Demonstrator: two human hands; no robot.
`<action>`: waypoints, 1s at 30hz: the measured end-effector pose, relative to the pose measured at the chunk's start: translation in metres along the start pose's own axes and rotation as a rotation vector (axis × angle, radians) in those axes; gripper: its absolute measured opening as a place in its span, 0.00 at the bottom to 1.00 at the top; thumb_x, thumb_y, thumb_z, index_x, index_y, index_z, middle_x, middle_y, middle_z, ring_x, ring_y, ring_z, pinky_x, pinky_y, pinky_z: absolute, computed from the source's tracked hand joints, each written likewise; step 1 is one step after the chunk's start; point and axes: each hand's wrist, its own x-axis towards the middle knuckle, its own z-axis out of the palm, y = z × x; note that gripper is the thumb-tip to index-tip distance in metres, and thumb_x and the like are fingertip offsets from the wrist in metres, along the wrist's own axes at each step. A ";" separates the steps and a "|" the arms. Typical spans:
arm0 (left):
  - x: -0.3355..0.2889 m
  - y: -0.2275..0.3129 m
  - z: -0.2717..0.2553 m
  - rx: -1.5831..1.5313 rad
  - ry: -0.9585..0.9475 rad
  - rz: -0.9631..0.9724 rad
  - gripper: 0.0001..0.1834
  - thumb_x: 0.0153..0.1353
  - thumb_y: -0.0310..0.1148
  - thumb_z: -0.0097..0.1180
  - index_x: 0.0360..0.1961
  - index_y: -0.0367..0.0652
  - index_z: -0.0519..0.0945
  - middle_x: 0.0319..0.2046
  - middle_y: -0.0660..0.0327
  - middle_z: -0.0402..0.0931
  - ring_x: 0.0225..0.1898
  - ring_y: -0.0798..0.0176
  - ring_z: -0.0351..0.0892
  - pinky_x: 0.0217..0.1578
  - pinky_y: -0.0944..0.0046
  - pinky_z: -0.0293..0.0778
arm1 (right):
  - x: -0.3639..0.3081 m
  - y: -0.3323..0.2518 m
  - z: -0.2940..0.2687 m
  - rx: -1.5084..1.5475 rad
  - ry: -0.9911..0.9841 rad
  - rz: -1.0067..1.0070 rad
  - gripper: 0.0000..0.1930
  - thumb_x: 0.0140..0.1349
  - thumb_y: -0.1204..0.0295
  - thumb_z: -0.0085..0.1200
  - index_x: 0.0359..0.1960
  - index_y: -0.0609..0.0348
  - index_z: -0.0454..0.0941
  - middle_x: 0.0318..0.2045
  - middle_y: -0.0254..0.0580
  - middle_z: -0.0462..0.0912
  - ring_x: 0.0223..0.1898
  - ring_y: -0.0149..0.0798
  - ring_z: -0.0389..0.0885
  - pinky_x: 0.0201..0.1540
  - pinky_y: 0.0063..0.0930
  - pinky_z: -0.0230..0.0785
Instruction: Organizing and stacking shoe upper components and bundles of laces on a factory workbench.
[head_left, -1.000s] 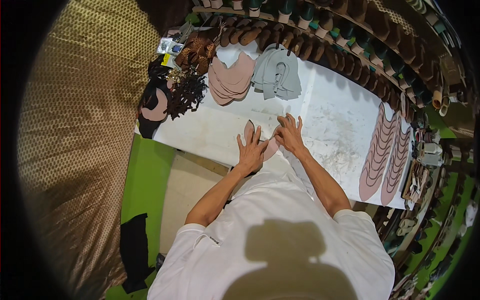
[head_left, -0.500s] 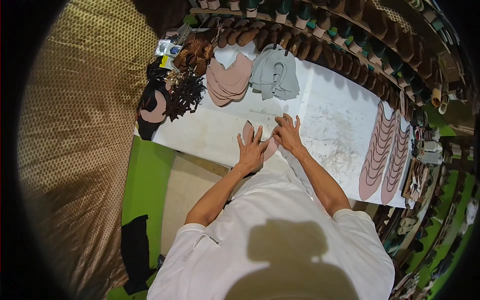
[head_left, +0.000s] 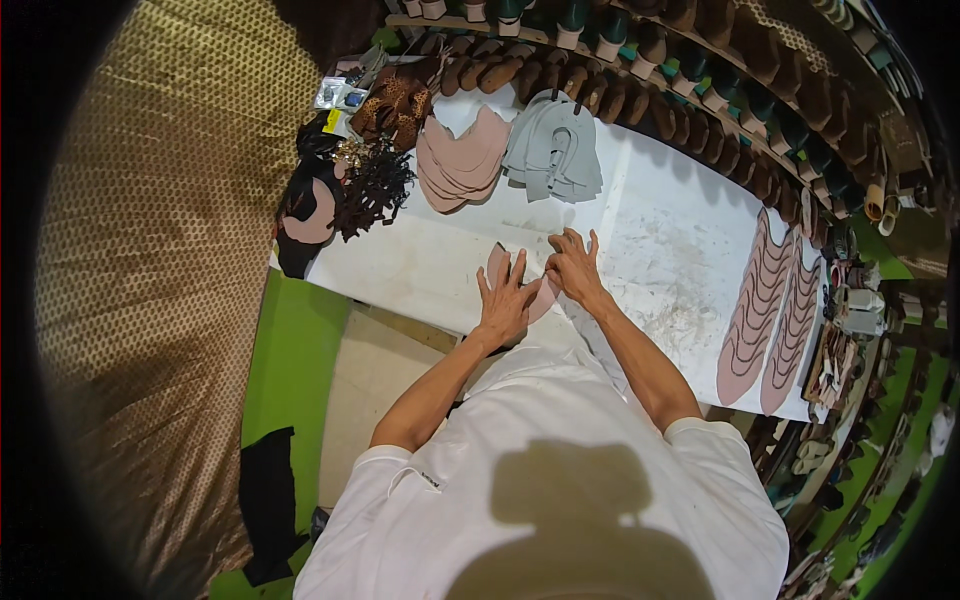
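Desk (head_left: 660, 230) near edge carries the pink leather piece (head_left: 497, 265), pinned flat under left hand (head_left: 505, 298) and right hand (head_left: 573, 268), fingers spread, nothing gripped. Risk, judged: uneven palm pressure could skew or crease the piece, or slide it off that edge.

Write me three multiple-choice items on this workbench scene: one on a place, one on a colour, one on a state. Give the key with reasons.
1. Where do the two long rows of overlapping pink shoe pieces lie?
A. right end of the white worktable
B. left end
C. on the floor

2. What colour is the fanned stack of cut pieces beside the pink fanned stack?
A. black
B. grey
C. yellow

3. How is the left hand?
A. clenched in a fist
B. raised off the table
C. spread flat on a pink cut piece

Key: 1 A, the rows lie near the table's right end. 2 B, the stack is pale grey. 3 C, the fingers are splayed, palm down, with the right hand alongside.
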 end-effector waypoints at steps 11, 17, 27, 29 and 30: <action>0.002 0.000 0.006 0.017 -0.018 -0.007 0.24 0.66 0.31 0.56 0.62 0.61 0.82 0.82 0.55 0.43 0.81 0.39 0.37 0.67 0.13 0.34 | -0.010 -0.005 -0.015 -0.003 0.037 0.022 0.05 0.53 0.68 0.67 0.31 0.50 0.90 0.61 0.40 0.78 0.73 0.51 0.63 0.75 0.73 0.34; 0.004 -0.001 0.007 0.004 -0.001 0.004 0.24 0.65 0.31 0.57 0.62 0.61 0.82 0.82 0.54 0.43 0.81 0.39 0.38 0.67 0.14 0.34 | -0.009 -0.002 -0.007 -0.023 0.063 -0.014 0.03 0.57 0.68 0.66 0.31 0.51 0.88 0.62 0.40 0.77 0.72 0.49 0.64 0.75 0.74 0.35; 0.005 -0.005 0.013 0.055 0.059 0.038 0.33 0.53 0.29 0.65 0.63 0.62 0.79 0.82 0.54 0.42 0.80 0.39 0.41 0.64 0.13 0.44 | 0.002 0.000 -0.003 -0.066 0.043 -0.035 0.03 0.57 0.69 0.64 0.29 0.53 0.87 0.61 0.39 0.77 0.72 0.50 0.64 0.75 0.76 0.34; 0.008 0.001 0.003 0.028 -0.005 0.023 0.30 0.57 0.28 0.62 0.63 0.60 0.79 0.82 0.53 0.41 0.81 0.38 0.40 0.65 0.13 0.39 | 0.002 0.003 -0.001 -0.080 0.045 -0.035 0.03 0.56 0.69 0.64 0.29 0.53 0.87 0.60 0.38 0.78 0.71 0.50 0.64 0.75 0.76 0.34; 0.009 0.002 0.001 0.004 -0.066 0.002 0.28 0.61 0.28 0.59 0.63 0.59 0.80 0.82 0.52 0.39 0.81 0.38 0.38 0.67 0.13 0.34 | 0.003 0.003 -0.001 -0.091 0.048 -0.041 0.03 0.56 0.69 0.64 0.29 0.52 0.87 0.59 0.38 0.78 0.71 0.49 0.65 0.75 0.76 0.34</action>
